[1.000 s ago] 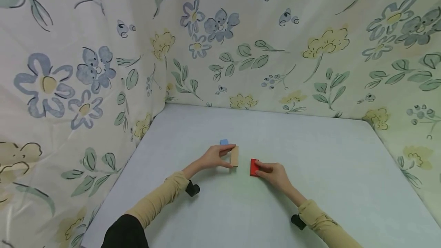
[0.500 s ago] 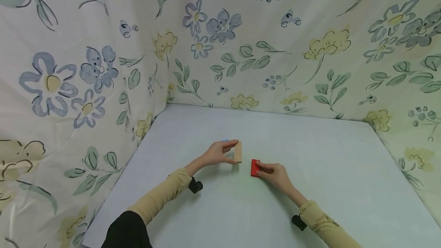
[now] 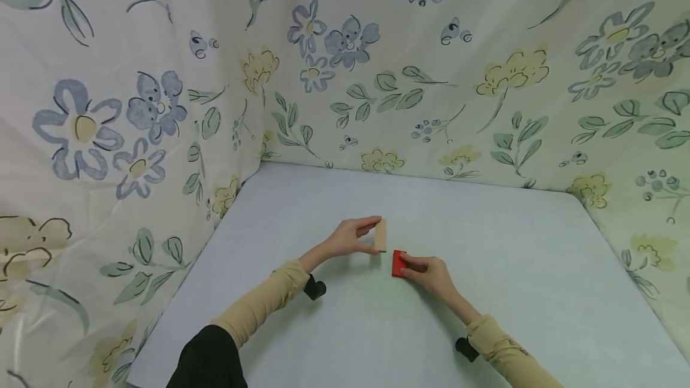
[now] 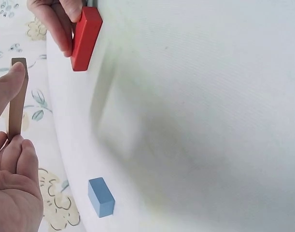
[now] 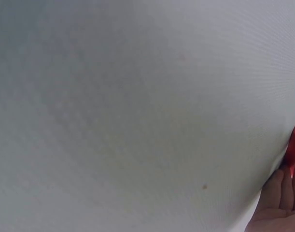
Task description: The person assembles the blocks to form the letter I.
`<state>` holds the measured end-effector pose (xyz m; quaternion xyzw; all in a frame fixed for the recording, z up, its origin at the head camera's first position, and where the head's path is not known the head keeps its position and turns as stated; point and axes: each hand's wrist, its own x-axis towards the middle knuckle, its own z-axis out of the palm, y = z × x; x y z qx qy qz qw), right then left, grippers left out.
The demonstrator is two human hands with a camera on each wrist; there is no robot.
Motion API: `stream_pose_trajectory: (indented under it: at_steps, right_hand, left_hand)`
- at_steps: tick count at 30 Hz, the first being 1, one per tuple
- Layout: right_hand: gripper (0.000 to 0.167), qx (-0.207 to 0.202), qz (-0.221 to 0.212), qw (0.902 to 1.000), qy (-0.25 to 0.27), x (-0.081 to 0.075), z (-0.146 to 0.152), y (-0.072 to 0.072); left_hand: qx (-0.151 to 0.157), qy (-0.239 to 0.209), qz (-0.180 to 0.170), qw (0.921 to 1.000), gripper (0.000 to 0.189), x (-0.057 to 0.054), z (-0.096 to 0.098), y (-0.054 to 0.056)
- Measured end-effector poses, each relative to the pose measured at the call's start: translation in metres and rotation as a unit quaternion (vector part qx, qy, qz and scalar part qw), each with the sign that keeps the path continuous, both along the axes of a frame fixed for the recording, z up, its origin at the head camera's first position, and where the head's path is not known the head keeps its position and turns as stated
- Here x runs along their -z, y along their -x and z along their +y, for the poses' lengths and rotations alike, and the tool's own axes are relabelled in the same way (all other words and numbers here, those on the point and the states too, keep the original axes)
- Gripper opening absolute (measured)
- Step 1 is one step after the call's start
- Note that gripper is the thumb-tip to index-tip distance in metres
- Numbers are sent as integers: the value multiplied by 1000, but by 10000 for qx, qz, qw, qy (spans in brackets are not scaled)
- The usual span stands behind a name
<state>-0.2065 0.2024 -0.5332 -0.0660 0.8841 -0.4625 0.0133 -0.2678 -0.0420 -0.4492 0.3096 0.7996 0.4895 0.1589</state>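
My left hand (image 3: pixel 347 237) pinches a plain wooden block (image 3: pixel 381 236) by its two ends, thumb at one and fingers at the other. In the left wrist view the wooden block (image 4: pixel 18 99) is held up off the white table. To its right in the head view, my right hand (image 3: pixel 431 273) grips a red block (image 3: pixel 398 263) along one side, close to the tabletop. Only an edge of the red block (image 5: pixel 294 145) shows in the right wrist view, beside the fingers. A small blue block (image 4: pixel 101 197) lies on the table in the left wrist view, hidden behind my left hand in the head view.
The white table (image 3: pixel 512 292) stretches out on all sides of the hands. A floral curtain (image 3: pixel 399 64) hangs along its back and left edges. Black wrist cameras (image 3: pixel 315 287) sit under both forearms.
My left hand has carried the wooden block to the right and slightly away, nearer the red block. The blue block has gone out of sight in the head view. My right hand has hardly moved.
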Motion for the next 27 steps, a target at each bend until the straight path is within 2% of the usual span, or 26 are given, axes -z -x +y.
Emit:
stream_pose_trajectory:
  at_steps: [3, 8, 9, 15, 27]
  right_hand:
    - [39, -5, -1, 10000, -10, 0, 0, 0]
    - [39, -40, 44, 10000, -12, 0, 0, 0]
    - [39, -54, 58, 10000, -27, 0, 0, 0]
    - [39, -77, 88, 9999, -49, -1, 0, 0]
    - [39, -64, 100, 9999, -70, 0, 0, 0]
  left_hand:
    - [-49, 56, 7, 10000, 79, 3, 4, 5]
    - [-127, 113, 143, 9998, 82, 21, 9, 19]
    - [-122, 92, 151, 9998, 82, 21, 10, 21]
    - [-67, 65, 108, 9999, 83, 21, 11, 25]
    - [-36, 250, 282, 9993, 82, 20, 20, 30]
